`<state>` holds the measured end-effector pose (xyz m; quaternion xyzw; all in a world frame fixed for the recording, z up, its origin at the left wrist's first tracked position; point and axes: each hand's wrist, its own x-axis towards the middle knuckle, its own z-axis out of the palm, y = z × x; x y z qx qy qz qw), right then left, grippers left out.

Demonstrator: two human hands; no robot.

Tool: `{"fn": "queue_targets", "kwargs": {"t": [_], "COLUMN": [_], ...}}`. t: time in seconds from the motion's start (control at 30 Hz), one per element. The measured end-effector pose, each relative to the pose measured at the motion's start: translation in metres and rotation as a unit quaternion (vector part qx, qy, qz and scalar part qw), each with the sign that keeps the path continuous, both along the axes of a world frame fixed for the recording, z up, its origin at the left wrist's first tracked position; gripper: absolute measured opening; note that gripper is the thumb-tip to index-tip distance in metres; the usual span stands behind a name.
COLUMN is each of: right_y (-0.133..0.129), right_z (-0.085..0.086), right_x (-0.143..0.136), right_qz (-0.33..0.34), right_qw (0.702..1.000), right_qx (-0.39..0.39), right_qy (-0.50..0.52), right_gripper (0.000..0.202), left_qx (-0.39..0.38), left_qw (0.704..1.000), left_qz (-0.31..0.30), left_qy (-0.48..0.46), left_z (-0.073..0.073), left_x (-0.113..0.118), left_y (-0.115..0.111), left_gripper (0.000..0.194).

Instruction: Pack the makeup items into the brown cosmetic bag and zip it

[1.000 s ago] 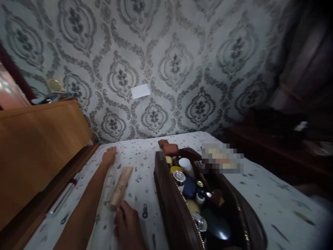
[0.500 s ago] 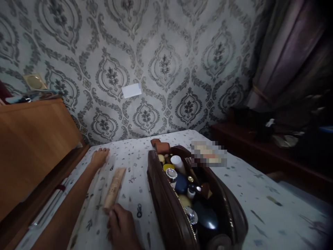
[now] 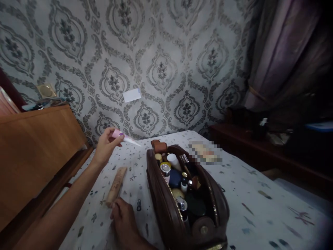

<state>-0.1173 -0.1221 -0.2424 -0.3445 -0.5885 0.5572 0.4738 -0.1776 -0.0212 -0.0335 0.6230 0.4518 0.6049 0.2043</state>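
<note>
My left hand [image 3: 107,144] is raised over the far left part of the bed, pinching a pink and white squeeze tube [image 3: 126,138] whose pale, narrowing end points right. My right hand [image 3: 125,218] rests low on the sheet with its fingers curled; what they hold, if anything, is hidden. Right by those fingertips lies a beige cosmetic tube [image 3: 117,184]. To the right stands a brown toiletry bag [image 3: 158,201], unzipped, packed with several bottles and jars, among them a white-capped bottle [image 3: 173,161] and a dark blue item [image 3: 175,178].
A patterned white sheet [image 3: 249,208] covers the surface. Beyond the bag lies a flat, blurred-out item [image 3: 205,152]. A wooden cabinet [image 3: 39,149] borders the left side; a dark red ledge [image 3: 234,140] with clutter runs along the right. Patterned wallpaper [image 3: 161,69] closes off the back.
My left hand has lifted off the sheet and now shows the pink and white tube in its fingers. My right hand stays beside the beige tube. The view has shifted slightly.
</note>
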Motion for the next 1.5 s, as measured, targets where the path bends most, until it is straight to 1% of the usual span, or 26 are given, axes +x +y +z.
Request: {"fn": "queue_targets", "kwargs": {"t": [0.03, 0.1, 0.13, 0.2, 0.3, 0.4, 0.47, 0.57, 0.63, 0.73, 0.83, 0.9, 1.0, 1.07, 1.1, 1.17, 1.3, 1.4, 1.5], "right_y": [0.000, 0.001, 0.000, 0.000, -0.002, -0.003, -0.002, 0.001, 0.003, 0.006, 0.009, 0.010, 0.010, 0.010, 0.009, 0.008, 0.006, 0.007, 0.009], "right_z": [-0.002, -0.006, -0.006, -0.005, 0.001, 0.008, 0.012, 0.017, 0.020, 0.022, 0.021, 0.018, 0.015, 0.015, 0.015, 0.016, 0.017, 0.014, 0.010], "right_x": [-0.002, -0.007, -0.007, -0.006, -0.001, 0.004, 0.005, 0.005, 0.005, 0.004, 0.003, 0.003, 0.003, 0.005, 0.006, 0.008, 0.010, 0.009, 0.008], "right_qz": [0.000, 0.011, 0.014, 0.012, 0.004, 0.016, 0.022, 0.006, -0.007, 0.001, 0.011, 0.012, -0.002, -0.017, -0.022, -0.023, -0.013, -0.036, -0.058], "right_qw": [1.000, 0.999, 0.999, 0.999, 1.000, 0.999, 0.997, 0.989, 0.982, 0.976, 0.972, 0.970, 0.967, 0.968, 0.969, 0.972, 0.981, 0.990, 0.994], "right_qx": [-0.015, -0.047, -0.051, -0.030, -0.003, -0.022, -0.043, -0.082, -0.108, -0.123, -0.141, -0.156, -0.164, -0.156, -0.150, -0.134, -0.089, -0.036, -0.005], "right_qy": [0.003, 0.007, 0.007, 0.008, 0.015, 0.028, 0.059, 0.124, 0.157, 0.177, 0.187, 0.189, 0.194, 0.195, 0.195, 0.191, 0.173, 0.130, 0.092], "right_gripper": [0.033, 0.034, 0.035, 0.035, 0.035, 0.036, 0.041, 0.052, 0.058, 0.061, 0.056, 0.052, 0.039, 0.030, 0.028, 0.029, 0.034, 0.042, 0.044], "left_qx": [-0.006, -0.024, -0.033, -0.048, -0.055, -0.051, -0.055, -0.062, -0.065, -0.091, -0.167, -0.205, -0.206, -0.199, -0.198, -0.194, -0.161, -0.144, -0.147], "left_qw": [1.000, 0.998, 0.997, 0.995, 0.994, 0.996, 0.997, 0.998, 0.998, 0.995, 0.983, 0.973, 0.969, 0.967, 0.966, 0.963, 0.959, 0.956, 0.951], "left_qz": [-0.020, -0.051, -0.063, -0.079, -0.080, -0.062, -0.043, -0.020, -0.013, -0.027, -0.074, -0.102, -0.103, -0.098, -0.101, -0.114, -0.135, -0.134, -0.126], "left_qy": [0.007, 0.025, 0.034, 0.044, 0.045, 0.036, 0.025, 0.002, -0.012, -0.014, -0.010, -0.036, -0.092, -0.122, -0.132, -0.150, -0.193, -0.217, -0.240], "left_z": [0.005, 0.012, 0.013, 0.012, 0.007, 0.000, -0.006, -0.018, -0.028, -0.046, -0.071, -0.091, -0.122, -0.138, -0.143, -0.149, -0.150, -0.150, -0.152], "left_x": [0.015, 0.039, 0.049, 0.063, 0.071, 0.069, 0.062, 0.044, 0.026, -0.007, -0.041, -0.058, -0.075, -0.082, -0.085, -0.091, -0.101, -0.106, -0.107], "left_y": [-0.001, -0.001, -0.001, -0.001, -0.005, -0.018, -0.029, -0.047, -0.057, -0.070, -0.080, -0.084, -0.088, -0.089, -0.090, -0.092, -0.097, -0.099, -0.097], "left_gripper": [0.040, 0.040, 0.039, 0.038, 0.038, 0.036, 0.034, 0.034, 0.035, 0.038, 0.048, 0.055, 0.057, 0.054, 0.052, 0.049, 0.047, 0.046, 0.048]}}
